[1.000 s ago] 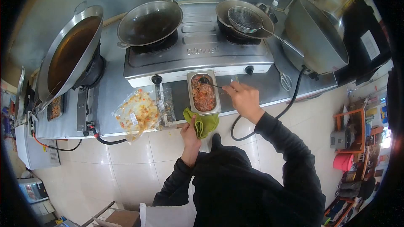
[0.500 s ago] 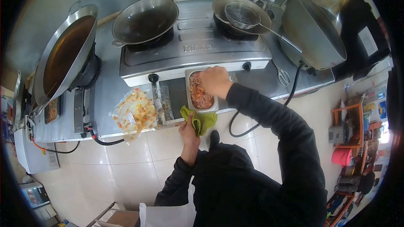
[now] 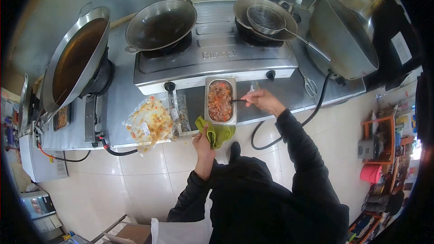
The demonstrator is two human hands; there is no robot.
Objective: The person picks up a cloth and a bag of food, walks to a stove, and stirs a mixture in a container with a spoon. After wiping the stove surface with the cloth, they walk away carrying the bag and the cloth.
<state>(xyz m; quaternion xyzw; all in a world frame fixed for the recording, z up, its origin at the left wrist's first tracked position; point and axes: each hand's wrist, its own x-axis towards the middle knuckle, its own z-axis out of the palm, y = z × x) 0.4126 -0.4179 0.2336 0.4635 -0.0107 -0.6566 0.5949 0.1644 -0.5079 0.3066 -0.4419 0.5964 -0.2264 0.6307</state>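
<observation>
A rectangular metal pan (image 3: 234, 95) of chopped reddish meat mixture (image 3: 220, 101) sits at the counter's front edge. On its right side, my right hand (image 3: 263, 101) is closed on a thin dark utensil handle (image 3: 239, 100). The utensil's far end reaches into the meat, so its kind is hidden. My left hand (image 3: 203, 143) grips a green cloth (image 3: 220, 134) at the pan's near edge. To the left lie a clear plastic bag of pale and orange chopped food (image 3: 150, 124) and a smaller packet (image 3: 181, 113).
Behind the pan stands a two-burner gas stove (image 3: 217, 58) carrying a wok (image 3: 161, 22) and a pan with a wire strainer (image 3: 266, 19). A large wok of brown liquid (image 3: 77, 58) is at left. Scissors (image 3: 310, 86) and a big tilted pot (image 3: 346, 40) are at right.
My right hand has moved from above the pan to its right side, uncovering the meat and showing the dark handle. My left hand stays on the green cloth.
</observation>
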